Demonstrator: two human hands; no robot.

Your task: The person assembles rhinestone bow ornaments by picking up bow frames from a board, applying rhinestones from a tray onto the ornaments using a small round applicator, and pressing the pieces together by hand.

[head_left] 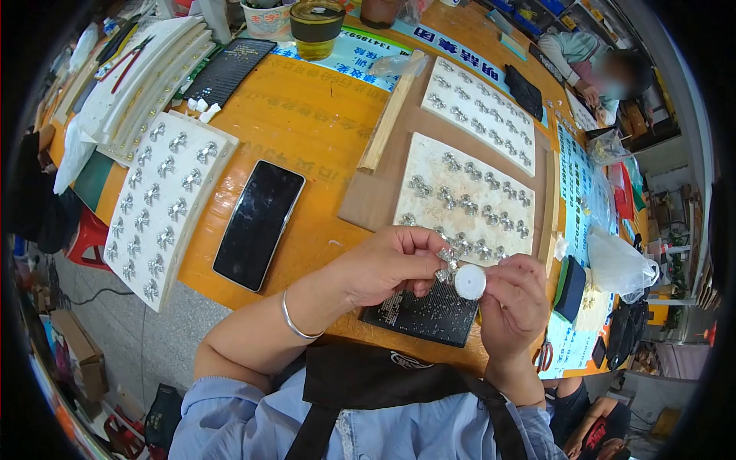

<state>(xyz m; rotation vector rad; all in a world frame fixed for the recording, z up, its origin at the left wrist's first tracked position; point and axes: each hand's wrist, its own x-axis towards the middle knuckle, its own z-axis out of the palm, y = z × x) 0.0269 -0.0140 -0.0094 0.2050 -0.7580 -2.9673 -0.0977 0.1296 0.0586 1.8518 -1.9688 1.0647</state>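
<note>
My left hand [399,264] pinches a small silver bow-shaped metal piece [447,264] between thumb and fingers. Right beside it, my right hand [515,303] holds a small round white disc [470,282] with its flat face toward the camera. Both hands are over a black ribbed tray [429,316] scattered with tiny clear beads. Just beyond them lies a white board [429,157] bearing rows of similar silver pieces; my hands cover part of its near edge.
A second white board [479,88] lies farther back. At left are another board of silver pieces [201,165], a black phone [259,226] and stacked boards [146,84]. A drink glass [316,31] stands at the back. Another person [590,69] sits at upper right.
</note>
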